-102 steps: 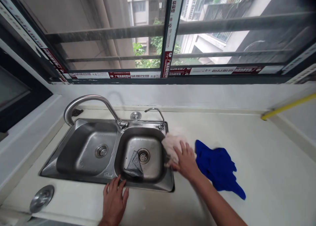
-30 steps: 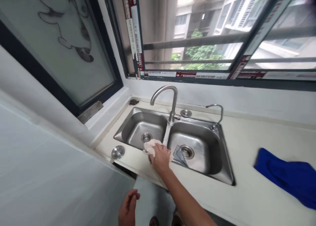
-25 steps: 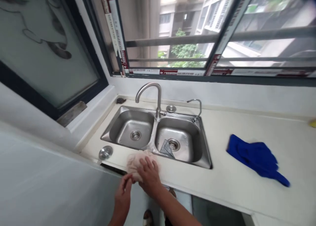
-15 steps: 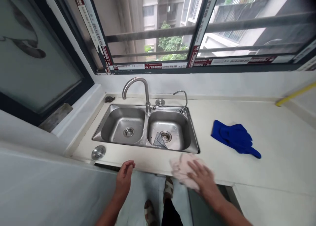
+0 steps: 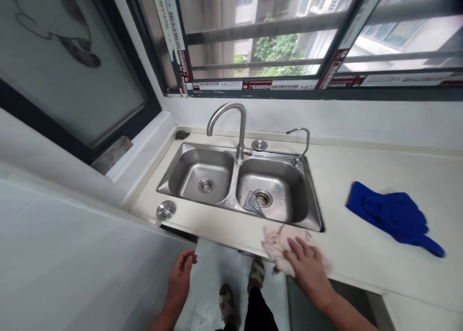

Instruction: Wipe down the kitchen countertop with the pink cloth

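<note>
Head view: the right grip (image 5: 308, 272) lies spread over the cloth (image 5: 275, 246), across the front edge of the table (image 5: 224, 224); whether it clamps is hidden. The left grip (image 5: 181, 273) curls together, apparently bare. Slackened pressure could let the overhanging cloth slide off.

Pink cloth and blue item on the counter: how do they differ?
The pink cloth is pale; the blue item is deep blue. The pink cloth lies under the right hand at the front edge; the blue item lies untouched farther right. Both rest creased on the counter.
</note>
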`<control>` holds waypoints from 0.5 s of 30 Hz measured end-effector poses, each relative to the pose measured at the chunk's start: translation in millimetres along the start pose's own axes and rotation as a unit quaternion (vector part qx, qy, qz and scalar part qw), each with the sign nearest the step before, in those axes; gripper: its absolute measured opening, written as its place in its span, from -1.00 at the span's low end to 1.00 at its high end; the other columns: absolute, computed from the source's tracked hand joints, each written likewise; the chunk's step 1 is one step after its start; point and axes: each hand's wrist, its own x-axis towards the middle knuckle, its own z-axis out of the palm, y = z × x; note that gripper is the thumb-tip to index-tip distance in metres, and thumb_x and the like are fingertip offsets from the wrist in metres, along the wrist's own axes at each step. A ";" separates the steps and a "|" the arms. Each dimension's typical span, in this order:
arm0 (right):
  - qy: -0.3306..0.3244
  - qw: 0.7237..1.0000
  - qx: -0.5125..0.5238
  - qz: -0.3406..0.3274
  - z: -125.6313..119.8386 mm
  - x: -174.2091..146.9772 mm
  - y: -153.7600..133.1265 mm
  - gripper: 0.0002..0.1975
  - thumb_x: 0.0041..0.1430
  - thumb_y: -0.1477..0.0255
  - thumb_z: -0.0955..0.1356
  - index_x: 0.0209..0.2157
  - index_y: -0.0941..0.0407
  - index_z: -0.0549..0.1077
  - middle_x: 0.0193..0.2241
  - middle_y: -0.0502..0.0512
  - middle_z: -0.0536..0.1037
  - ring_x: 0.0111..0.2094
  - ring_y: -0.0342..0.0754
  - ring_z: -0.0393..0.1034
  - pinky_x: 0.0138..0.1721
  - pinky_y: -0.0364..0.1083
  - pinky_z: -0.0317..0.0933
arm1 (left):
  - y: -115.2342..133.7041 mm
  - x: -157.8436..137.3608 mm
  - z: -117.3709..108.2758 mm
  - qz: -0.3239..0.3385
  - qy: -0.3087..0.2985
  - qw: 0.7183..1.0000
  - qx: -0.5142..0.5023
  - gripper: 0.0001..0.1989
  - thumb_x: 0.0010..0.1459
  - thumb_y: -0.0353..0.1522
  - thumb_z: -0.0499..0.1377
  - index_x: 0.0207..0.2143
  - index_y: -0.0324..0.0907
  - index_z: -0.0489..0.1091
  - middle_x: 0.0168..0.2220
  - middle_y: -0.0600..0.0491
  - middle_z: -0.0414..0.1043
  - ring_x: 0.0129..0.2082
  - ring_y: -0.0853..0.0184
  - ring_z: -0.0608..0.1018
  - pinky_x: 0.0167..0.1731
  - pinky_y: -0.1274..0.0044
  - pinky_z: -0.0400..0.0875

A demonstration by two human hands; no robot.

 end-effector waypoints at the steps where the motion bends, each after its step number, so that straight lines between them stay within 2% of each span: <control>1: -0.001 1.000 0.005 -0.020 1.2 18.5 -26.4 -0.70 0.16 0.58 0.35 -0.13 -0.02 0.57 0.20 0.17 0.38 0.25 0.27 0.11 0.15 0.24 0.04 | -0.5 -2.9 -0.5 0.002 0.001 1.000 -0.004 -0.48 -0.01 0.12 0.20 -0.32 -0.14 0.51 -0.40 0.01 0.56 -0.30 0.18 0.59 -0.14 0.32 0.51; 6: -0.026 0.993 0.088 -0.069 6.9 110.3 -157.9 -0.65 0.27 0.59 0.29 -0.02 -0.04 0.53 0.26 0.18 0.31 0.27 0.35 0.10 0.17 0.37 -0.01 | -12.1 -20.4 -10.8 -0.004 0.025 0.999 -0.021 -0.49 0.00 0.11 0.20 -0.31 -0.14 0.51 -0.42 0.01 0.55 -0.32 0.19 0.59 -0.14 0.33 0.51; 10: -0.042 0.979 0.160 -0.117 7.7 172.5 -246.6 -0.62 0.39 0.47 0.25 0.15 -0.10 0.43 0.28 0.21 0.26 0.27 0.34 0.11 0.17 0.42 0.00 | -42.8 -36.4 -29.9 -0.033 0.058 0.998 -0.007 -0.47 0.02 0.13 0.18 -0.28 -0.14 0.52 -0.39 -0.02 0.56 -0.27 0.17 0.60 -0.10 0.34 0.50; 13: -0.036 0.974 0.166 -0.151 -1.2 200.8 -285.8 -0.60 0.43 0.41 0.22 0.22 -0.14 0.36 0.28 0.24 0.27 0.25 0.35 0.14 0.15 0.42 0.03 | -71.3 -46.5 -39.8 -0.051 0.092 0.994 -0.011 -0.45 0.01 0.16 0.17 -0.28 -0.11 0.52 -0.40 -0.02 0.56 -0.27 0.16 0.61 -0.12 0.36 0.50; 15: -0.033 0.970 0.170 -0.171 -9.7 206.9 -291.2 -0.62 0.40 0.38 0.26 0.20 -0.10 0.37 0.27 0.25 0.27 0.25 0.37 0.12 0.16 0.40 0.03 | -85.1 -51.1 -40.9 -0.058 0.110 0.992 -0.020 -0.44 -0.02 0.18 0.18 -0.30 -0.10 0.52 -0.41 -0.02 0.56 -0.31 0.17 0.62 -0.15 0.38 0.51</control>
